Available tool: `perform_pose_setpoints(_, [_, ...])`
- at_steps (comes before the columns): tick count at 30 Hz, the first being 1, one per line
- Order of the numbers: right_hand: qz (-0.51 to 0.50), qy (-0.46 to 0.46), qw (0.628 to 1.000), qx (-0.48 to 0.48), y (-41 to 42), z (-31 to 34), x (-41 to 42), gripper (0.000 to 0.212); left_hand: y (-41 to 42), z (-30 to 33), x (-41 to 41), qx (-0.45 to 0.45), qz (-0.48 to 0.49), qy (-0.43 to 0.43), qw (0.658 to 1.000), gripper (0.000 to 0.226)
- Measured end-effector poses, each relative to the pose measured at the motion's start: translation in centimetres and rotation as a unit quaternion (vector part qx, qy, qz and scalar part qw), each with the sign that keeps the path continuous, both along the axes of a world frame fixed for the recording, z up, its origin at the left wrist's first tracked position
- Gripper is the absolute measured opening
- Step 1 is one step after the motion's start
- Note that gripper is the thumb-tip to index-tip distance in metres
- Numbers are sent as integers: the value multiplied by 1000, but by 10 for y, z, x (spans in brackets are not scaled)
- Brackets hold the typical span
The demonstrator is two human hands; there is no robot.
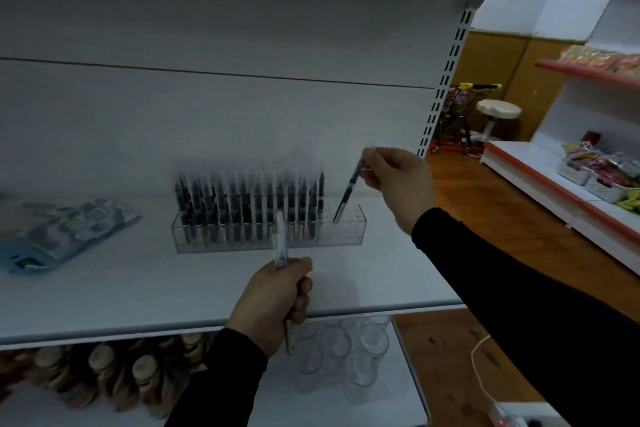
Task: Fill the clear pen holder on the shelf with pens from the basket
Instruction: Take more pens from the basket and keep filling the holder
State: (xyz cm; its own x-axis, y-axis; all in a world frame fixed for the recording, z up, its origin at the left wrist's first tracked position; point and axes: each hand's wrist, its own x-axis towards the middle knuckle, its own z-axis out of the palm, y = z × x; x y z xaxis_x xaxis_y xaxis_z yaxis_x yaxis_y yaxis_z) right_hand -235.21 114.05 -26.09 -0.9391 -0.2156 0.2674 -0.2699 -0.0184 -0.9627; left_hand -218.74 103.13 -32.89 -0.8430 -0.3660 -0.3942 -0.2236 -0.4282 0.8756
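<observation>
the clear pen holder (341, 236) stands on the white shelf (381, 274), toward the back wall and nearer the shelf's right edge than its left. most of it, from its left end on, is packed with upright dark pens (249, 204); only its right end has free holes.

the right hand (398, 184) is raised over that right end, its grip pinching the top of a dark pen (348, 194) between thumb and fingertips. the pen is tilted, top leaning right, and its pale lower tip is at the holder's top plate in the free section; whether it is already in a hole cannot be told through the blur.

the left hand (277, 302) is at the shelf's front edge, its grip clenched around a clear-capped pen (281, 243) that points up in front of the holder's middle; a pale end sticks out below the fist.

a blue flat packet (65, 232) lies near the shelf's left edge. on the lower shelf, clear glasses (343, 350) stand beside brown bottles (104, 371).
</observation>
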Motion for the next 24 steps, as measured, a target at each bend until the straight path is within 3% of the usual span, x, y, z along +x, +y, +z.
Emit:
perform_pose_setpoints(8, [-30,47,998,29,-15,-5,-22,13,1,3,-3,51,4,25,998,20])
perform_pose_setpoints(17, [-28,104,986,127,-24,-16,-22,16,0,2,-2,24,-12,58,998,25])
perform_pose_setpoints(24, [6,93,981,169,-29,-28,-22,14,-1,2,-1,7,-12,77,997,21])
